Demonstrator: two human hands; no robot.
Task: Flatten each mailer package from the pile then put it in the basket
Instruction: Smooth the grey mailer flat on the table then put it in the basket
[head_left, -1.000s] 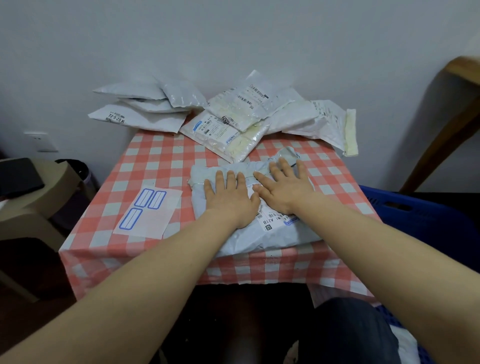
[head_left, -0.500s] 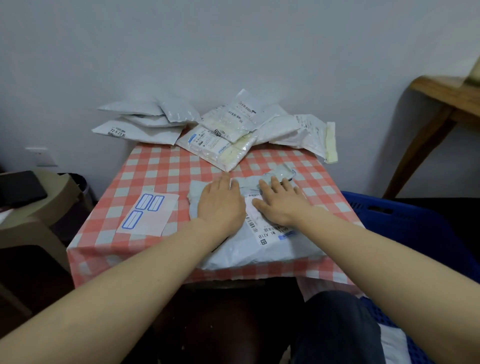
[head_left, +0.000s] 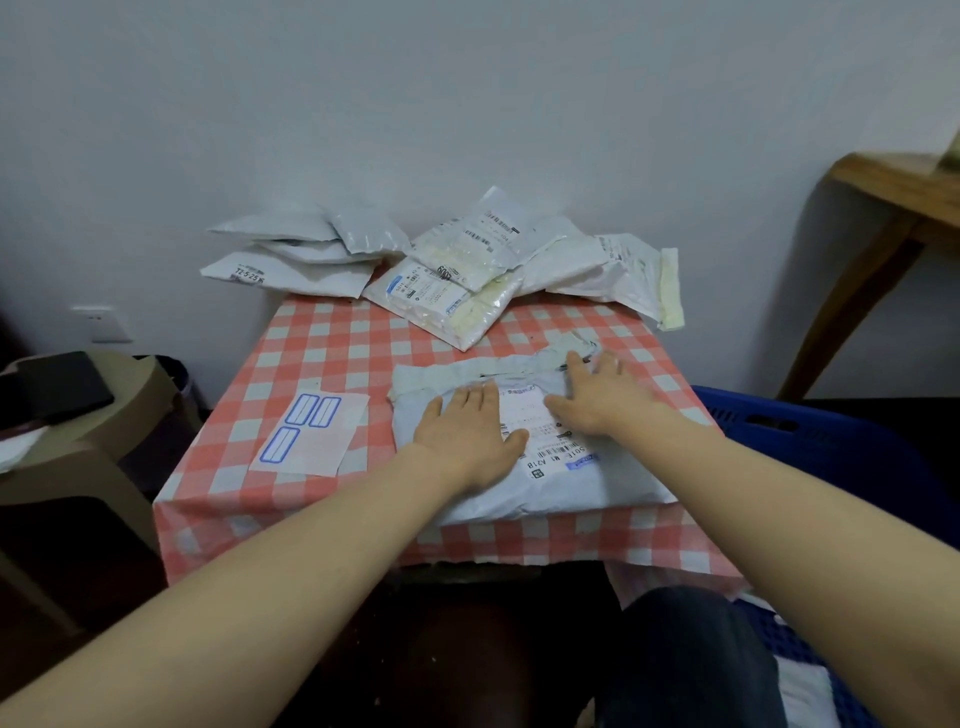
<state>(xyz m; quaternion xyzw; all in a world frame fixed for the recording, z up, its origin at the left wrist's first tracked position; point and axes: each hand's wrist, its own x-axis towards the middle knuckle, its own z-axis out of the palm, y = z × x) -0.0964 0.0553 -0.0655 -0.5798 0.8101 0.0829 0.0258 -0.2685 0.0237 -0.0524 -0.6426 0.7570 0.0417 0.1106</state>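
Mailer (head_left: 597, 488) flat, flap end twd pile (head_left: 467, 260); axis unclear.

hands: left hand (head_left: 470, 428) and right hand (head_left: 597, 402) slid apart | mailer (head_left: 613, 483): label (head_left: 524, 415) now uncovered between them

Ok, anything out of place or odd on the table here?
Mildly. The pile sprawls past the table's back corners, and its rightmost mailer hangs over the edge with its flap open. A blue-bordered label sheet lies loose left of the grey mailer that the left hand and right hand press flat.
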